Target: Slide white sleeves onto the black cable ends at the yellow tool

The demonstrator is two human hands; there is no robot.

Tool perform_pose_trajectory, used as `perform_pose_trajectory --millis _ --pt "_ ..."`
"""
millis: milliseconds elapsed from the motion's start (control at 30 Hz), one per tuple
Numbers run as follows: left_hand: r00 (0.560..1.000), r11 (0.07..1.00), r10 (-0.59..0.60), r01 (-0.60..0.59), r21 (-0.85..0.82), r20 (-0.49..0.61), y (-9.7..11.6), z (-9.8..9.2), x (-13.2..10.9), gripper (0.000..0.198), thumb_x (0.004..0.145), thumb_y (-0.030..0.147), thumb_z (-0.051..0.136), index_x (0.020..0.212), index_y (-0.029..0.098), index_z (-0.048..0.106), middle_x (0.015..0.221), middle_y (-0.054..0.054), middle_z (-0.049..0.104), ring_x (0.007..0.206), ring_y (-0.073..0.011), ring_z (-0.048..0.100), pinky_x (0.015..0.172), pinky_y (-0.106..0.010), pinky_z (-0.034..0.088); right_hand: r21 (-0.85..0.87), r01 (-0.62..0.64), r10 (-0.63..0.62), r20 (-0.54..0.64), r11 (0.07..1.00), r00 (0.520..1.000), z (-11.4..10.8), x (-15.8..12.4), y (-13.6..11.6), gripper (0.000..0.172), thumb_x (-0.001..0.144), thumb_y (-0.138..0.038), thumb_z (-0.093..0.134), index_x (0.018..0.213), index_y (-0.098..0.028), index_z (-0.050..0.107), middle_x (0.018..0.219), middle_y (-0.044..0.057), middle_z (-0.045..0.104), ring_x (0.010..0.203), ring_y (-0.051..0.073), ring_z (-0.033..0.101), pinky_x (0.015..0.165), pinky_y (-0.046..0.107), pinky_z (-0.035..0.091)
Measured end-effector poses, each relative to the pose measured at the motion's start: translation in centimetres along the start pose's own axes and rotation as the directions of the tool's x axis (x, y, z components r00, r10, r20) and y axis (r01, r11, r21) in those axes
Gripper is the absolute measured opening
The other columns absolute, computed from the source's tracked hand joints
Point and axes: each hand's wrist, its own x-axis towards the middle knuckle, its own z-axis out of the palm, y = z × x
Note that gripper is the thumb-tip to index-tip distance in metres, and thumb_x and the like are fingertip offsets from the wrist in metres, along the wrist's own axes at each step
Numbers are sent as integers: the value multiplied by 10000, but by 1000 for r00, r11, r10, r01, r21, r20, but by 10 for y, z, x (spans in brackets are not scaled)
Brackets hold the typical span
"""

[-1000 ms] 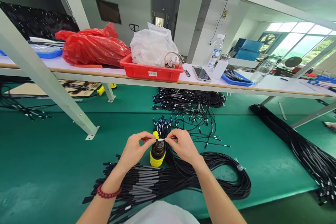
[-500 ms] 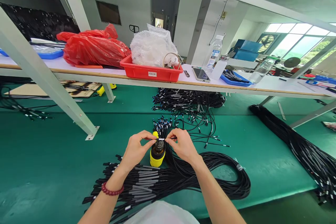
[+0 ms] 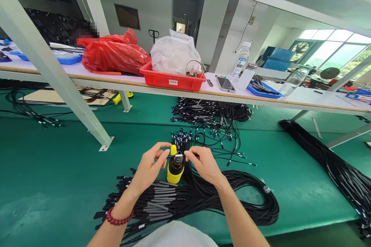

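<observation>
- Head view: left hand (image 3: 148, 166) and right hand (image 3: 205, 165), one on each side of the heat gun (image 3: 174, 178), each pinch a thin black cable (image 3: 172, 156) between thumb and forefinger.
- That cable spans the heat gun's upturned nozzle (image 3: 177, 161), its white sleeve (image 3: 179, 155) between the hands; from this angle, contact with the nozzle is hard to judge.
- Just beyond the heat gun are blue-tipped cables (image 3: 182, 137); nearer the wearer lie grey-sleeved cables (image 3: 164, 197).
- Well beyond it, a red tray (image 3: 174, 81) sits on the shelf (image 3: 304, 96).
- Risks: if the nozzle is hot, dipping hands could burn fingertips or scorch the sleeve; a bumped heat gun could topple onto neighbouring cables.
</observation>
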Motion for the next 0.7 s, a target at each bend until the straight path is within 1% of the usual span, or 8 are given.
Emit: perform_pose_trajectory --millis 133,200,300,400,500,533,600,700 --pt "995 998 -53 49 -48 -87 -12 -7 -15 381 937 483 393 1143 197 538 605 57 527 604 -131 503 618 -232 392 17 -46 48 -173 999 984 -4 5 16 368 952 -393 439 759 -175 665 647 -15 604 585 120 495 560 220 354" --pt "983 993 -109 100 -66 -146 -26 -12 -27 389 923 498 406 1108 190 554 615 50 528 609 -136 510 617 -237 397 21 -80 82 -305 997 949 -7 13 37 347 946 -400 395 953 -159 645 864 50 649 773 167 561 712 262 429" --pt "950 977 -208 193 -88 -231 -51 -19 -52 400 881 522 462 1047 179 584 587 49 515 583 -141 498 582 -240 386 21 -157 149 -468 987 871 -7 21 80 407 888 -382 396 1168 -129 547 1174 158 572 1084 258 506 956 412 381" --pt "907 955 -297 275 -116 -299 -75 -25 -85 430 821 566 521 983 179 614 570 47 510 570 -150 498 562 -246 385 58 -294 273 -572 954 773 1 7 128 450 848 -383 366 1168 -104 517 1180 217 552 1165 322 466 981 516 349" --pt "859 927 -375 346 -144 -348 -98 -28 -121 479 755 639 561 900 191 645 554 42 518 562 -161 507 556 -256 397 92 -402 377 -582 911 721 14 -28 166 443 802 -404 390 1107 -115 531 1034 197 612 1026 317 567 872 485 442" --pt "843 916 -400 370 -153 -360 -105 -28 -132 505 731 667 569 880 192 653 543 41 520 557 -164 509 554 -259 400 94 -419 395 -564 903 725 20 -41 174 417 785 -408 416 1075 -136 544 972 164 635 957 296 601 820 443 476" --pt "810 893 -450 418 -167 -377 -120 -24 -152 551 673 714 593 832 192 668 519 39 521 538 -168 505 535 -260 393 82 -427 409 -493 901 768 34 -66 182 369 770 -413 450 1012 -160 567 879 120 662 839 263 642 723 377 512" --pt "772 862 -507 471 -189 -383 -139 -17 -174 582 591 749 630 757 193 681 504 30 542 530 -173 513 527 -265 400 41 -375 370 -293 926 882 61 -92 170 313 824 -390 426 965 -167 595 822 98 684 736 225 665 647 323 528"
